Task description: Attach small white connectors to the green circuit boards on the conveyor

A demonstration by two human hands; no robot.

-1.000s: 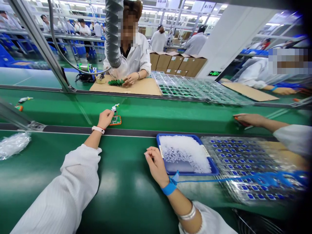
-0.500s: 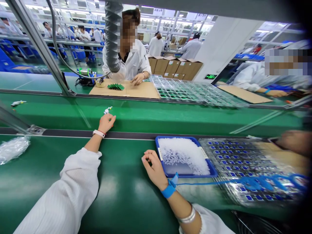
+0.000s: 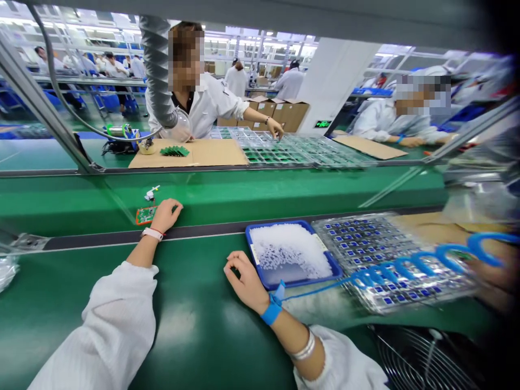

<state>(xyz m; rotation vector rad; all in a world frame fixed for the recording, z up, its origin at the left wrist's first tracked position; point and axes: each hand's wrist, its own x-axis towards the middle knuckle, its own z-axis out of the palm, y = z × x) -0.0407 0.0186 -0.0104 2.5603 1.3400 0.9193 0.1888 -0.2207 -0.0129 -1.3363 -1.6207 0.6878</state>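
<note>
My left hand (image 3: 166, 215) is over the edge of the green belt, its fingers loosely bent and apart, with nothing visible in them. Just to its left lies a green circuit board (image 3: 145, 215) with an orange edge. A small white connector piece (image 3: 151, 193) with a yellow bit sits just beyond the board. My right hand (image 3: 246, 281) rests over the green bench, thumb and fingers curled together at the tips; anything between them is too small to make out. Beside it stands a blue tray (image 3: 266, 283) of small white pellets (image 3: 290, 244).
Right of the tray lie clear plastic trays (image 3: 361, 244) of small blue parts, crossed by a blue coiled wrist cord (image 3: 390, 273). A black fan guard (image 3: 426, 352) is at lower right. Across the belt, a co-worker's hand (image 3: 275, 129) is over trays of boards.
My view has swung right. The board now shows left of my left hand, which has separated from it. My right hand keeps its pose. The co-worker opposite has reached over to the trays.
</note>
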